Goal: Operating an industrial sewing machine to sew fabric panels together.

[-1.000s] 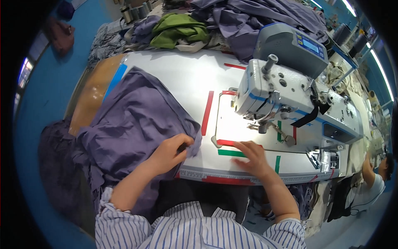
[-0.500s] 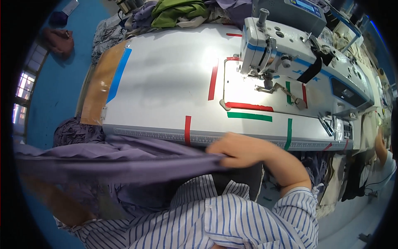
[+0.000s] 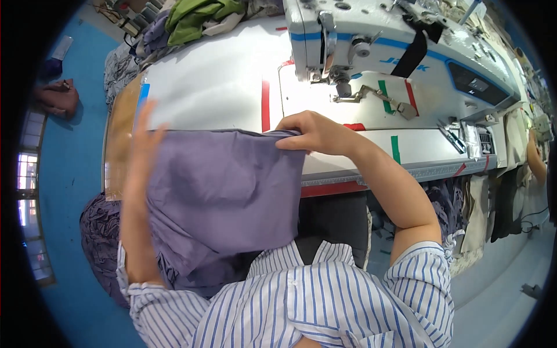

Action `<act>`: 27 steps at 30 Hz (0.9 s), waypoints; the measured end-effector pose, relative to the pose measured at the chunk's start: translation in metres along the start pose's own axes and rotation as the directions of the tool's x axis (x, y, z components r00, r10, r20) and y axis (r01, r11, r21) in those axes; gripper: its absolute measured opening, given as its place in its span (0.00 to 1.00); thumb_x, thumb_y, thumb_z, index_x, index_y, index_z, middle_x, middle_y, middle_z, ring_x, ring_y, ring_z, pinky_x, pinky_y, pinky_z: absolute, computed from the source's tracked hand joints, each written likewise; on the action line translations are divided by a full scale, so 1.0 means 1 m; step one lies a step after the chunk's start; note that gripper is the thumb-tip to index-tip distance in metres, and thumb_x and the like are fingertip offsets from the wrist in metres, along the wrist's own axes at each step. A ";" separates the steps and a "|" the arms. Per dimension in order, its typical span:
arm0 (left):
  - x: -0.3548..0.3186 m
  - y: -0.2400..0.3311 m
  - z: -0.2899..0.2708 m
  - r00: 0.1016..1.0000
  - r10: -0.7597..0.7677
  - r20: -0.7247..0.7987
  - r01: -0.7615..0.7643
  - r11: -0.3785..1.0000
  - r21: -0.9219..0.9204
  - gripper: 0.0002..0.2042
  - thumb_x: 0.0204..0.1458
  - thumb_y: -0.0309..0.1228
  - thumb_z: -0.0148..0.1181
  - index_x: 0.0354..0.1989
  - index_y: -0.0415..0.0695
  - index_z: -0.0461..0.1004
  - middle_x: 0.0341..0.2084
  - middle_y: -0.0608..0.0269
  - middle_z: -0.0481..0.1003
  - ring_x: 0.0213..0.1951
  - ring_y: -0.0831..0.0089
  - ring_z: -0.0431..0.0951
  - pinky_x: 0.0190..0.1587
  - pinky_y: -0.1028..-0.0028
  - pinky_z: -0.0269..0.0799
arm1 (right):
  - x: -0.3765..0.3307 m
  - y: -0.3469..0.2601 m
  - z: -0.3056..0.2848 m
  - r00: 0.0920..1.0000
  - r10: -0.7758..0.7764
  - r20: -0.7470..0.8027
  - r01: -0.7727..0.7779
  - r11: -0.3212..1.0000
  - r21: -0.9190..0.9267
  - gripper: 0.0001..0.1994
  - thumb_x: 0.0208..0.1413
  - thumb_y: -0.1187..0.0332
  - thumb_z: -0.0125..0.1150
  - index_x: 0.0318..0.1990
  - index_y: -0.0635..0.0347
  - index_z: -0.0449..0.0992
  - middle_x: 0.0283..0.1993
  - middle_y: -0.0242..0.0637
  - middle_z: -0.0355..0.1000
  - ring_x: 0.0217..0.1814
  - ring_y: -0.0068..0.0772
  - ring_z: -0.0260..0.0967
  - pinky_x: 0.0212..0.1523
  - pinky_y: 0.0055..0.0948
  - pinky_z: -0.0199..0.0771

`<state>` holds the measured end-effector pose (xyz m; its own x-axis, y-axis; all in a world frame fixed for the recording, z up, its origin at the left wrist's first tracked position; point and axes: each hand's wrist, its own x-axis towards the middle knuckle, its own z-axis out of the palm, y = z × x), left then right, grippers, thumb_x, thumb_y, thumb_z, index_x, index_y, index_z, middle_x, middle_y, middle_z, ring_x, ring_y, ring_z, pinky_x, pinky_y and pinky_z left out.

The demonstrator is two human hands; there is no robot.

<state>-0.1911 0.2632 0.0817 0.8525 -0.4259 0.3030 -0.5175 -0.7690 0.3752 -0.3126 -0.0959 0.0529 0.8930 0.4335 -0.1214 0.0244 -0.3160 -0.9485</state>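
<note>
A piece of purple fabric [image 3: 226, 185] hangs over the front edge of the white sewing table [image 3: 214, 75], its upper edge lying on the tabletop. At the upper right corner my right hand [image 3: 307, 133] pinches this fabric between thumb and fingers. My left hand [image 3: 146, 136] is at the upper left corner, blurred by motion, its fingers stretched out and apart. Whether it touches the cloth is hard to make out. Beyond my right hand stands a white sewing machine [image 3: 371, 43], its presser foot [image 3: 343, 88] over the lit plate.
Green cloth [image 3: 203, 20] is heaped at the table's back left. Dark purple cloth [image 3: 101, 238] bulges below the left end. Tweezers-like tools [image 3: 452, 138] lie at the right. Another person's arm [image 3: 536, 153] shows at the far right.
The purple fabric, stretched sideways in front of the table before, is now spread over its front edge. Both hands have moved forward, and the left has come in from the far left.
</note>
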 end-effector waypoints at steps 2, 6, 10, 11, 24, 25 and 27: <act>-0.001 0.099 0.039 0.959 0.063 0.277 -0.016 0.986 -0.168 0.30 0.54 0.27 0.56 0.67 0.44 0.56 0.65 0.52 0.59 0.67 0.61 0.56 0.67 0.68 0.50 | 0.008 0.010 0.013 1.000 0.009 0.023 -0.011 0.997 0.072 0.14 0.55 0.62 0.63 0.40 0.65 0.77 0.28 0.32 0.71 0.27 0.20 0.67 0.29 0.22 0.69; 0.004 0.146 0.080 0.866 0.361 0.344 -0.240 0.907 -0.347 0.16 0.52 0.30 0.61 0.48 0.39 0.71 0.41 0.50 0.75 0.49 0.57 0.73 0.53 0.65 0.66 | 0.004 0.020 0.029 0.951 -0.145 -0.274 0.161 0.986 0.038 0.14 0.54 0.64 0.64 0.42 0.66 0.77 0.30 0.32 0.73 0.34 0.19 0.69 0.35 0.22 0.71; 0.014 0.145 0.089 0.930 0.334 0.156 -0.187 0.793 -0.580 0.06 0.48 0.24 0.63 0.35 0.38 0.76 0.28 0.57 0.77 0.30 0.65 0.78 0.33 0.73 0.71 | -0.040 0.025 0.095 0.934 0.290 0.208 -0.355 0.813 0.463 0.26 0.52 0.55 0.64 0.49 0.70 0.72 0.41 0.45 0.75 0.41 0.33 0.73 0.46 0.31 0.72; 0.021 0.150 0.094 0.920 0.367 0.140 -0.222 0.780 -0.585 0.06 0.49 0.22 0.62 0.35 0.38 0.76 0.27 0.59 0.76 0.30 0.69 0.77 0.35 0.75 0.71 | -0.048 0.027 0.130 0.974 -0.029 0.226 -0.085 0.873 0.480 0.35 0.51 0.50 0.64 0.58 0.71 0.64 0.55 0.57 0.68 0.56 0.43 0.68 0.58 0.35 0.66; 0.026 0.120 0.154 0.904 0.408 0.131 -0.345 0.875 -0.340 0.13 0.48 0.35 0.65 0.40 0.44 0.75 0.34 0.60 0.76 0.35 0.60 0.76 0.39 0.67 0.71 | -0.114 0.067 0.154 0.893 0.173 0.416 0.032 0.897 -0.441 0.15 0.56 0.57 0.58 0.34 0.63 0.76 0.26 0.49 0.74 0.32 0.49 0.75 0.34 0.38 0.76; 0.027 0.121 0.155 0.897 0.396 0.197 -0.303 0.875 -0.378 0.12 0.50 0.33 0.64 0.42 0.43 0.75 0.34 0.57 0.77 0.36 0.60 0.77 0.41 0.67 0.71 | -0.115 0.067 0.151 0.898 0.168 0.407 0.035 0.895 -0.445 0.13 0.55 0.59 0.58 0.33 0.61 0.76 0.28 0.46 0.75 0.32 0.45 0.75 0.33 0.37 0.76; 0.021 0.127 0.157 0.927 0.337 0.164 -0.226 0.852 -0.473 0.12 0.50 0.32 0.64 0.42 0.43 0.75 0.33 0.57 0.76 0.36 0.61 0.77 0.41 0.68 0.71 | -0.117 0.055 0.137 0.983 -0.125 0.133 0.161 0.939 -0.305 0.08 0.52 0.62 0.60 0.31 0.57 0.77 0.31 0.38 0.76 0.32 0.40 0.75 0.32 0.35 0.75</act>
<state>-0.2273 0.0822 -0.0020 0.6276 -0.7325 0.2636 -0.6682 -0.3332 0.6651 -0.4776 -0.0483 -0.0252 0.8153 0.5777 -0.0396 0.3033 -0.4843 -0.8207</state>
